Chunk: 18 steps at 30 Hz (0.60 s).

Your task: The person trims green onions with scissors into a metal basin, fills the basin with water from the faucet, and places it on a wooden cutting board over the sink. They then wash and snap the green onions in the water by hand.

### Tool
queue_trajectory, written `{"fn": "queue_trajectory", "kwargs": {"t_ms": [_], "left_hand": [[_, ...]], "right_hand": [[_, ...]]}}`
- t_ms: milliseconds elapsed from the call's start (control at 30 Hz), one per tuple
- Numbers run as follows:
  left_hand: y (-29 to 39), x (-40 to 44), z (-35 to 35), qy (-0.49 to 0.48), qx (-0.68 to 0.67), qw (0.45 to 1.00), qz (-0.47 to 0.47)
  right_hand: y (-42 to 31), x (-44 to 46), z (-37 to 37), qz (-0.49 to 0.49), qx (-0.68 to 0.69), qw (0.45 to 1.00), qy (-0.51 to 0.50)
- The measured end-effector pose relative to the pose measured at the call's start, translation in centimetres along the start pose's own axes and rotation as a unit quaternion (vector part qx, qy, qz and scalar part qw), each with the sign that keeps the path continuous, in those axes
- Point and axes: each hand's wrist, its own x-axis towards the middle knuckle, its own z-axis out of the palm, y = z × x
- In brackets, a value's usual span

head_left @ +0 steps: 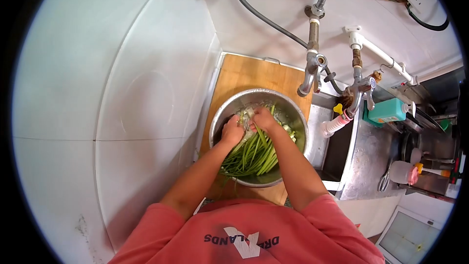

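Observation:
A round metal basin [218, 112] holds water and long green stalks [254, 154] with pale ends. My left hand [233, 129] is inside the basin at the left, its fingers curled at the pale ends of the stalks. Close beside it on the right, my right hand [264, 120] is bent over the same bunch with its fingers closed. Both hands are around the stalks near the far side of the basin. Splashing water partly hides the fingertips.
The basin stands on a wooden board [239, 73] beside a metal sink [318, 117]. Two taps [308, 76] [359, 93] hang over the sink area. Right of it are a green bottle [388, 111], tongs [384, 182] and a pan [409, 144]. A white wall rises at the left.

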Motion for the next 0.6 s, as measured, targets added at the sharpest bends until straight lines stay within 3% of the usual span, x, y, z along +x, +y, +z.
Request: {"fn": "queue_trajectory", "kwargs": {"t_ms": [67, 133, 267, 333, 400, 433, 533, 600], "left_hand": [[-0.4, -0.9, 0.6, 0.015, -0.004, 1.000, 0.010], [-0.1, -1.4, 0.6, 0.032, -0.007, 0.999, 0.019], [1.7, -1.8, -0.4, 0.016, 0.094, 0.994, 0.059], [1.9, -1.3, -0.6, 0.033, 0.105, 0.990, 0.084], [1.1, -0.6, -0.5, 0.053, -0.048, 0.988, 0.134], [-0.1, 0.5, -0.1, 0.014, -0.101, 0.991, 0.088], [-0.1, 1.1, 0.1, 0.020, -0.167, 0.983, 0.074], [1.7, 0.3, -0.8, 0.031, -0.127, 0.990, 0.048]], "right_hand": [[0.3, -0.1, 0.2, -0.022, 0.012, 0.999, 0.038], [0.4, -0.4, 0.1, -0.061, -0.091, 0.992, 0.070], [-0.2, -0.7, 0.5, -0.017, -0.093, 0.992, 0.082], [0.8, -0.1, 1.2, -0.025, 0.163, 0.983, 0.084], [0.8, -0.5, 1.3, -0.038, 0.144, 0.986, 0.069], [0.8, -0.8, 1.2, -0.054, 0.125, 0.989, 0.053], [0.2, -1.0, 0.3, -0.001, 0.023, 0.997, 0.078], [-0.3, -1.5, 0.8, -0.029, 0.086, 0.991, 0.097]]}}
